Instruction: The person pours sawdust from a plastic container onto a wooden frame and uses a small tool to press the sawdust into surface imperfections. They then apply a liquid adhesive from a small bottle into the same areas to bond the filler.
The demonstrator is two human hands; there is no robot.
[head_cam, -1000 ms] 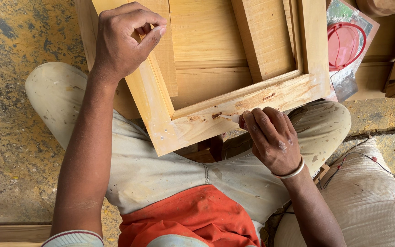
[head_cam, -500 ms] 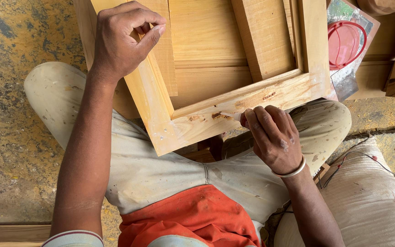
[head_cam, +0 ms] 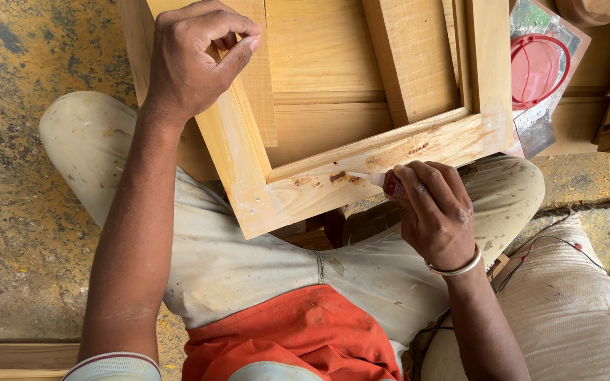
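Observation:
A light wooden frame (head_cam: 361,166) rests across my lap, its near rail marked with small brown filled spots. My left hand (head_cam: 192,60) grips the frame's left upright near the top. My right hand (head_cam: 435,212) holds a small red tube with a white nozzle (head_cam: 383,182), and the nozzle tip touches a brown spot on the near rail. A thin white bangle sits on my right wrist.
More wooden boards (head_cam: 411,56) lie under and behind the frame. A red round lid on a flat packet (head_cam: 541,67) is at the upper right. A pale sack (head_cam: 566,310) with a thin cable lies at the right. Mottled concrete floor (head_cam: 22,176) is on the left.
My right hand has turned and shifted slightly right, so the red tube and its white nozzle now show against the near rail. The left hand has stayed in place.

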